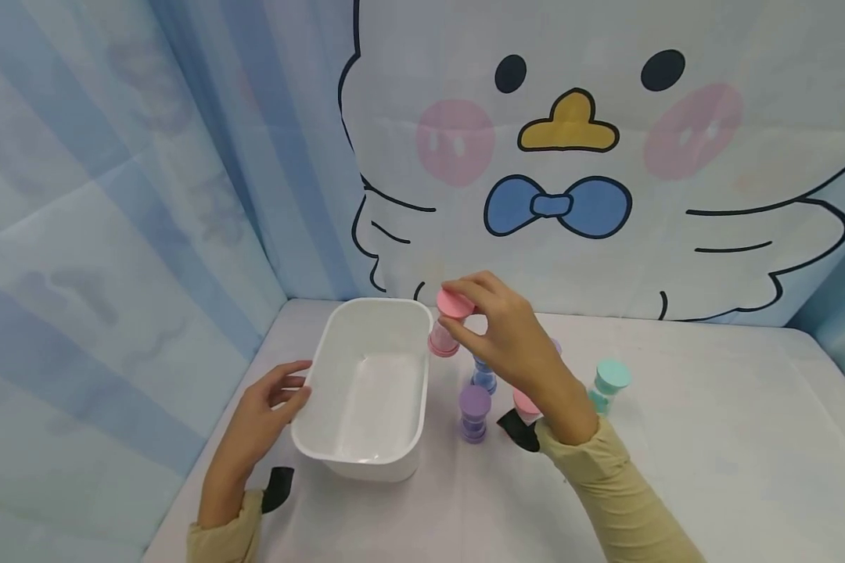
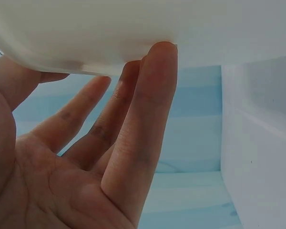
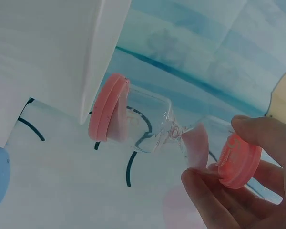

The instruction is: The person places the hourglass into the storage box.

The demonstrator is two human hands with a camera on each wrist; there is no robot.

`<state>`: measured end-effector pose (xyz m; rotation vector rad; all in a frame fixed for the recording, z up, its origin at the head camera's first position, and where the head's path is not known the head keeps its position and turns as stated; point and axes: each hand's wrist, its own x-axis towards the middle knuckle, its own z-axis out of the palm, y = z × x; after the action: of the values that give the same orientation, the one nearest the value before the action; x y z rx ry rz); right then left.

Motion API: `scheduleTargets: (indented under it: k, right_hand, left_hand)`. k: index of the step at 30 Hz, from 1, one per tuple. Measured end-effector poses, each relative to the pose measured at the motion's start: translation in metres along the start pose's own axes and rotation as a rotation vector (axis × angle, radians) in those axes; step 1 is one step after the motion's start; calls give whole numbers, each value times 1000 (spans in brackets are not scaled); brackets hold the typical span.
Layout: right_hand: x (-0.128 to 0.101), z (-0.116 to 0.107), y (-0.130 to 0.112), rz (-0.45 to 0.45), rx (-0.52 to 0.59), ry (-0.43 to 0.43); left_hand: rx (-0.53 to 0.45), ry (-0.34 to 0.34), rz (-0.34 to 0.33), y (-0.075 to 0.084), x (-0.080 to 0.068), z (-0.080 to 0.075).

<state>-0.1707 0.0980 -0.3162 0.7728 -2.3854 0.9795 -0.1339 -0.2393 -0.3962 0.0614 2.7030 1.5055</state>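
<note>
This looks like a staged recording booth, not a lived-in room: a table (image 1: 711, 438) draped in pale cloth stands in a corner walled by hanging fabric, blue-striped cloth (image 1: 113, 219) along its left edge and a cartoon bird backdrop (image 1: 577, 156) along its far edge.

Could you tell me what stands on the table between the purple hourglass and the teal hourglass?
In the head view, a pink-capped hourglass stands between the purple hourglass and the teal hourglass, mostly hidden behind the right hand and its wrist.
</note>
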Motion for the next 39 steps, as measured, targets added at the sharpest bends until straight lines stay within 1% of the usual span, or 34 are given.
scheduleTargets:
  k: [9,21,32,39]
  right_hand:
    - [9,10,-5,18,18,-23]
    - [21,24,-14,26,38,-55]
    - [31,36,-17,9,74,-82]
    - [35,45,-18,3,65,-92]
  left_hand:
    - [5,1,-8,2,0,0]
    - [-12,-14,-59,4,2,-1]
    - [-25,-17,-63,4,2,-1]
    - [-19,-12,-60,3,2,-1]
